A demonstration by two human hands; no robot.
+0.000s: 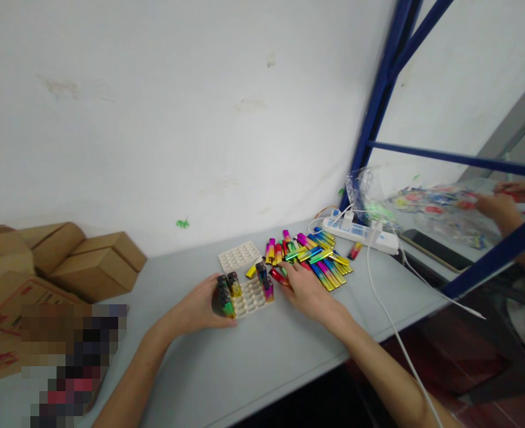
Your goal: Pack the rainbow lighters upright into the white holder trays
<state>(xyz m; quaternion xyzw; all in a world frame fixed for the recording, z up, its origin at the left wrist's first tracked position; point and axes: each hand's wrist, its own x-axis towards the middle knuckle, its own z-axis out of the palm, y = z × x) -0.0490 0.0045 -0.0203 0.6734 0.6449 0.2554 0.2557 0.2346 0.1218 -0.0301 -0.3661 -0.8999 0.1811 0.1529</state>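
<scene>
1. Iridescent metal, rainbow-tinted: the pile of lighters [318, 255] lies on the grey bench [253, 356], right under and just beyond the right hand [304, 288].
2. The right hand's grip is flat and spread, fingers resting on the near edge of that pile; whether a lighter is pinched beneath the palm, I cannot tell.
3. The pile fans away from that grip, out toward the white power strip [360, 233]. Most lighters lie side by side with their long axes running slantwise away from the fingertips.
4. The left hand [200, 309] curls its grip around the near-left corner of a cream tray [251, 297], thumb and fingers pressed against its edge.
5. A few lighters stand upright in the tray's pockets, beside the left grip and along the tray's far edge.
6. The tray sits between the two grips, just beside the right hand and touching the left one.
7. So the right hand is nearer the pile and the left nearer the tray.
8. A second, bare tray [239, 255] lies beyond the first.
9. Cardboard boxes [88, 261] stand well left of the left grip.
10. Another person's hands [507, 202] work past the blue frame [380, 95].
</scene>
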